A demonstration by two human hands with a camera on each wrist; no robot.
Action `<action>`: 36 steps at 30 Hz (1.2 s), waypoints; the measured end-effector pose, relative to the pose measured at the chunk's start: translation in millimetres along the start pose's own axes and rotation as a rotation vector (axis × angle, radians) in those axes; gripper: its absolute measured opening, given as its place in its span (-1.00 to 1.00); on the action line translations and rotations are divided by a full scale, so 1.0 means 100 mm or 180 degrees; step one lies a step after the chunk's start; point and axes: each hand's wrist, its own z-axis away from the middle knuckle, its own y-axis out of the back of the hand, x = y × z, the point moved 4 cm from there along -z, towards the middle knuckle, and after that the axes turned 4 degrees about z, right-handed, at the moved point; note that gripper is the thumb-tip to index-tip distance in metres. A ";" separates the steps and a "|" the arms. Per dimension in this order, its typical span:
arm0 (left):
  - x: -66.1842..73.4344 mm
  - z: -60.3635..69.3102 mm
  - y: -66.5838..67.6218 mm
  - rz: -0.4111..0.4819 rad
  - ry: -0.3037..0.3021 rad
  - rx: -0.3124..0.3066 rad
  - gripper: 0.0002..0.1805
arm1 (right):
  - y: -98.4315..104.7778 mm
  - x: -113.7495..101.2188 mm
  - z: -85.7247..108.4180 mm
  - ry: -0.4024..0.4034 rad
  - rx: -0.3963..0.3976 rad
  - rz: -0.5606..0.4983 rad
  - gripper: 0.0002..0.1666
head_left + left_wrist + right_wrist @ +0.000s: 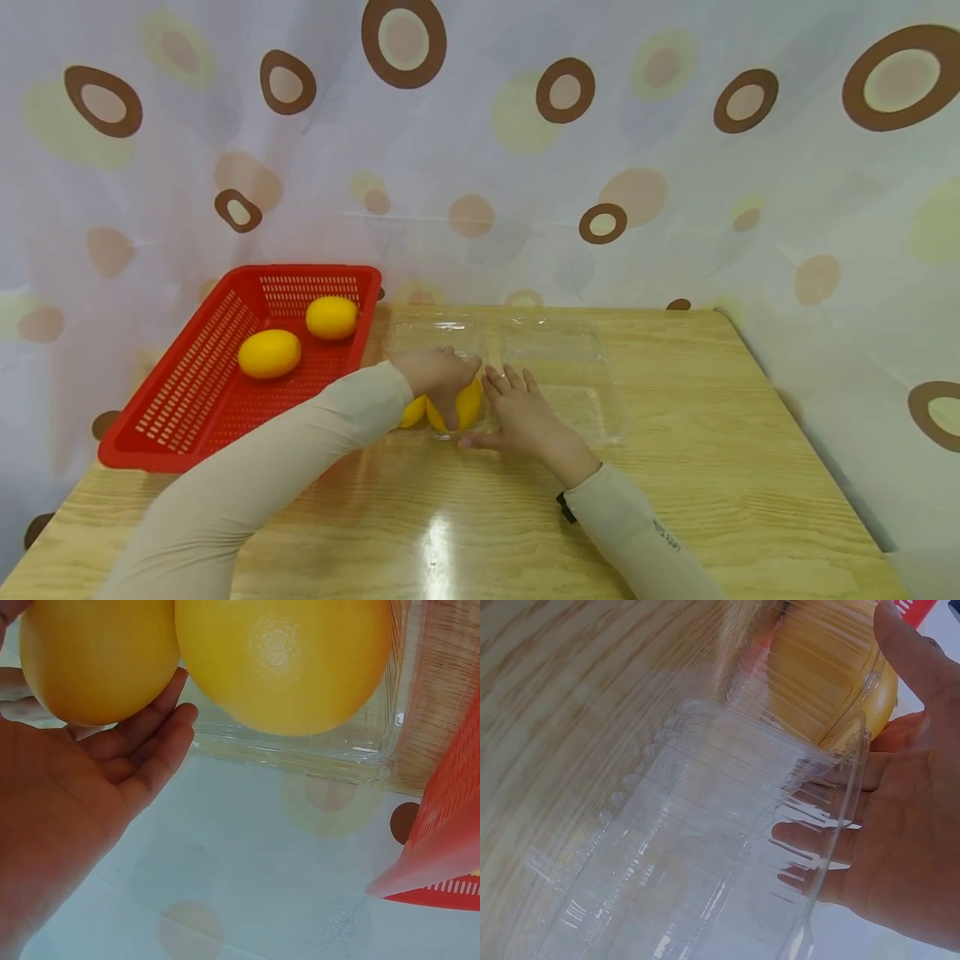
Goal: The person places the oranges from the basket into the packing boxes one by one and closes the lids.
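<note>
A clear plastic clamshell box (576, 408) lies unfolded on the table, its two halves side by side. In its left half sit two yellow lemons, one lemon (285, 664) beside the other. My left hand (438, 375) reaches over from above and holds the right-hand lemon (101, 664), its fingers (157, 739) curving around the underside. My right hand (525, 421) is at the middle of the box, fingers extended. In the right wrist view, those fingers (817, 840) show through the clear wall, and the thumb is near the left half's rim.
A red plastic basket (176, 358) stands left of the box, partly behind my left forearm. Inside it lie two more lemons, a nearer lemon (269, 354) and a farther lemon (332, 318). A patterned cloth (480, 167) hangs behind the wooden table (690, 467).
</note>
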 end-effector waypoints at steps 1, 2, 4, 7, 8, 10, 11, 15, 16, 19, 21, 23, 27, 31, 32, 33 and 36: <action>0.00 0.00 0.01 0.0033 0.0008 -0.0038 0.07 | 0.00 0.00 0.00 0.0003 0.0005 -0.0019 0.19; 0.00 0.00 0.01 0.0050 -0.0001 -0.0066 0.08 | 0.00 0.01 0.00 0.0005 0.0012 -0.0019 0.18; 0.00 0.01 0.02 0.0081 -0.0032 -0.0103 0.07 | -0.01 0.00 0.00 0.0011 0.0025 -0.0036 0.18; 0.00 0.04 0.04 0.0163 -0.0008 -0.0114 0.05 | 0.01 -0.01 0.00 0.0008 0.0049 -0.0046 0.18; 0.00 0.05 0.05 0.0174 -0.0008 -0.0111 0.04 | 0.01 -0.01 0.00 0.0008 0.0056 -0.0040 0.18; 0.00 0.06 0.06 0.0178 0.0014 -0.0119 0.01 | 0.02 -0.01 0.00 0.0006 0.0060 -0.0032 0.18; -0.01 0.06 0.06 0.0177 0.0016 -0.0123 -0.01 | 0.02 -0.01 0.00 0.0009 0.0055 -0.0023 0.18; -0.02 0.07 0.04 0.0242 0.0061 -0.0171 -0.08 | 0.01 -0.01 0.00 0.0017 0.0046 -0.0019 0.18; -0.03 0.07 0.03 0.0266 0.0060 -0.0179 -0.10 | 0.01 -0.01 0.00 0.0019 0.0045 -0.0024 0.18; -0.04 0.06 0.00 0.0356 0.0022 -0.0205 -0.11 | 0.01 -0.01 0.00 0.0024 0.0047 -0.0001 0.18; -0.05 0.04 -0.02 0.0392 -0.0049 -0.0191 -0.12 | 0.01 -0.01 -0.01 0.0024 0.0052 0.0020 0.18; -0.06 0.03 -0.04 0.0435 -0.0101 -0.0152 -0.13 | 0.00 -0.01 -0.01 0.0017 0.0044 0.0032 0.17; -0.09 0.01 -0.07 0.0515 -0.0150 -0.0055 -0.14 | 0.01 -0.02 -0.01 0.0018 0.0047 0.0023 0.16; -0.13 0.05 -0.05 0.0666 -0.0249 0.0010 -0.15 | 0.00 -0.01 -0.01 0.0031 0.0076 0.0049 0.16; -0.16 0.08 -0.04 0.0745 -0.0267 0.0012 -0.16 | 0.00 -0.01 -0.01 0.0040 0.0087 0.0050 0.16; -0.18 0.11 -0.02 0.0840 -0.0286 0.0012 -0.17 | 0.00 -0.01 -0.01 0.0049 0.0100 0.0050 0.15; -0.28 0.20 0.05 0.1230 -0.0290 0.0015 -0.23 | 0.01 -0.01 -0.01 0.0067 0.0111 0.0085 0.15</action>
